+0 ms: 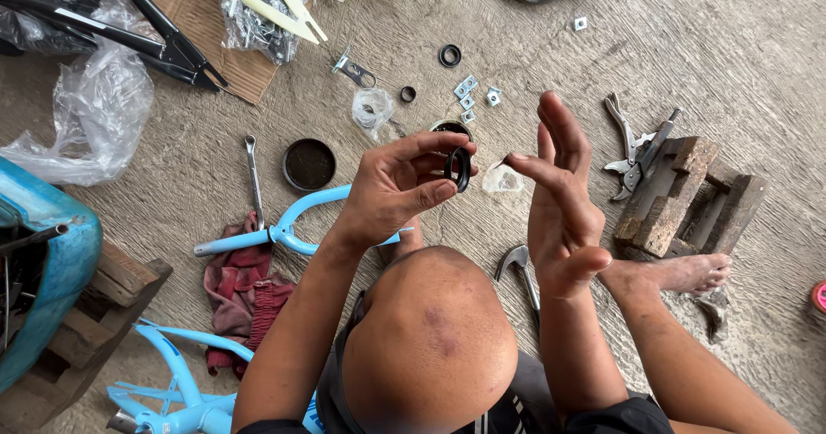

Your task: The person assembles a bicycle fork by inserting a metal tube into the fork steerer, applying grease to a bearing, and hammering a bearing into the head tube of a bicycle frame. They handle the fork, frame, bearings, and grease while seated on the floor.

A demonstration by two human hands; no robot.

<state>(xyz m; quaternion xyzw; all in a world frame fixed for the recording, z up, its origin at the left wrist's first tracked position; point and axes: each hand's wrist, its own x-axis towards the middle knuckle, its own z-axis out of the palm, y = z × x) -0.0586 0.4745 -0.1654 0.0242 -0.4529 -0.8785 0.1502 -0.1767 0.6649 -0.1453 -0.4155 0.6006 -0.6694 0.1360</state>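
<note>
My left hand (397,184) is raised above my bent knee and pinches a small black ring-shaped bearing part (458,167) between thumb and fingers. My right hand (559,197) is held up beside it, fingers spread, with the index fingertip pointing at the ring; the fingers look smeared with dark grease. It holds nothing. A light blue bicycle fork (284,229) lies on the concrete floor just below my left hand.
A round tin of dark grease (309,165), a wrench (253,176), small rings and square nuts (469,90) lie on the floor. Locking pliers (632,146) rest by wooden blocks (684,197). A red rag (245,292), a hammer (519,266), plastic bags and a blue frame (176,382) are around.
</note>
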